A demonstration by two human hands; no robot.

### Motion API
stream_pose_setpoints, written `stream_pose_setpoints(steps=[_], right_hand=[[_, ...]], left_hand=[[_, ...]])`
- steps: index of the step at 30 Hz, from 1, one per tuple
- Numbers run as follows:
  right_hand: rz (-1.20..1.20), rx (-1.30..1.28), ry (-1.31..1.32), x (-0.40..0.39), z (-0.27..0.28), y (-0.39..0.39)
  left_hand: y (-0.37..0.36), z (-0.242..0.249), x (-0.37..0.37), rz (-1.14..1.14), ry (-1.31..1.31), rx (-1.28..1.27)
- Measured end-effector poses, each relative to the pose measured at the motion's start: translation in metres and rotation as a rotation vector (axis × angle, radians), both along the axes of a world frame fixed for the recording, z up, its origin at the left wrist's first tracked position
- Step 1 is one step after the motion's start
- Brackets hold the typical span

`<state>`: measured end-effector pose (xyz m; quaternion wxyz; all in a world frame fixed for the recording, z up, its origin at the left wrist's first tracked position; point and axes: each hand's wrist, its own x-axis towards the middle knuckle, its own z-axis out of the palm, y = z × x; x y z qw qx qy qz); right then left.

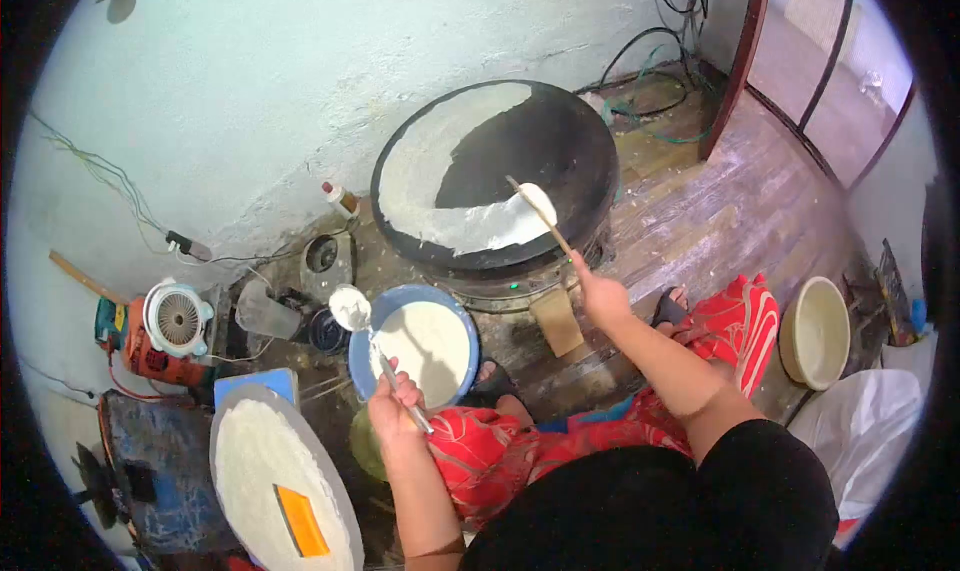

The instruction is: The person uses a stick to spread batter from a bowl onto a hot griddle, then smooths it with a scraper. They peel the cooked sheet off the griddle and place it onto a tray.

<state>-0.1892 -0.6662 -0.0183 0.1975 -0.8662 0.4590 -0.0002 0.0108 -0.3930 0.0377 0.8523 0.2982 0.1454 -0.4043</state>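
A large round black griddle (560,136) stands by the wall, with pale batter (430,161) spread over its left side and front. My right hand (601,293) is closed around a thin wooden stick (555,229), whose far end lies over the griddle beside a white patch of batter. In my left hand (396,403) is a metal ladle (350,309), its bowl coated with white batter. The ladle's bowl is over the back left rim of a blue basin (470,326) holding white batter.
An oval tray (345,511) of white powder with an orange scraper (302,521) lies at lower left. Left of the basin are a clear jug (268,311) and an orange machine (165,356). A beige basin (815,333) and white sack (855,436) are at right.
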Motion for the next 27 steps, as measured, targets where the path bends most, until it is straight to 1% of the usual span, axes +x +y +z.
stream_pose_setpoints(steps=[2,3,4,6,7,8,10,11,12,14,15,17,18,20,21,23,24,26,27], right_hand=[[-0.173,-0.018,-0.26,-0.008,-0.005,-0.011],[-0.301,0.355,-0.532,-0.006,-0.024,-0.021],[-0.303,0.357,-0.531,-0.005,-0.044,-0.019],[0.003,0.214,-0.855,0.001,-0.071,-0.003],[0.103,0.141,-0.408,-0.013,0.006,0.021],[0.1,0.145,-0.41,-0.015,-0.003,0.013],[0.102,-0.042,-0.022,-0.033,-0.032,-0.013],[0.094,-0.224,-0.191,-0.048,-0.022,-0.028],[0.092,-0.223,-0.189,-0.051,-0.012,-0.043],[-0.062,-0.226,-0.002,-0.056,0.006,-0.07],[-0.069,-0.227,-0.004,-0.054,0.002,-0.076],[-0.186,-0.08,-0.254,-0.039,-0.006,-0.083],[-0.187,-0.078,-0.254,-0.042,-0.007,-0.076],[0.204,-0.168,-0.379,-0.053,-0.001,-0.054],[0.202,-0.165,-0.379,-0.061,-0.006,-0.063],[0.231,-0.312,-0.294,-0.085,-0.014,-0.09],[0.232,-0.309,-0.293,-0.087,-0.013,-0.105],[0.027,-0.331,-0.002,-0.087,0.005,-0.139],[0.025,-0.327,-0.002,-0.081,0.003,-0.15]], left_hand=[[-0.004,0.002,-0.003,0.014,0.008,0.012],[-0.006,0.002,-0.002,0.029,0.012,0.007],[-0.006,0.002,-0.003,0.045,0.015,0.005],[-0.009,0.004,-0.002,0.043,0.014,0.016],[-0.01,0.006,-0.003,0.049,0.055,0.015],[-0.01,0.007,-0.003,0.055,0.097,0.016],[-0.01,0.007,-0.004,0.05,0.099,0.005],[-0.012,0.009,-0.005,0.048,0.087,0.033],[-0.012,0.01,-0.006,0.044,0.076,0.06],[-0.012,0.008,-0.004,0.039,0.095,0.057],[-0.014,0.006,-0.004,0.054,0.092,0.054],[-0.015,0.004,-0.003,0.074,0.096,0.031],[-0.017,0.005,-0.004,0.074,0.095,0.033],[-0.022,0.01,-0.006,0.105,0.121,0.081],[-0.021,0.007,-0.005,0.076,0.109,0.048],[-0.028,0.011,-0.007,0.093,0.122,0.068],[-0.03,0.013,-0.009,0.113,0.134,0.087],[-0.032,0.008,-0.009,0.12,0.113,0.093],[-0.034,0.008,-0.008,0.109,0.109,0.092]])
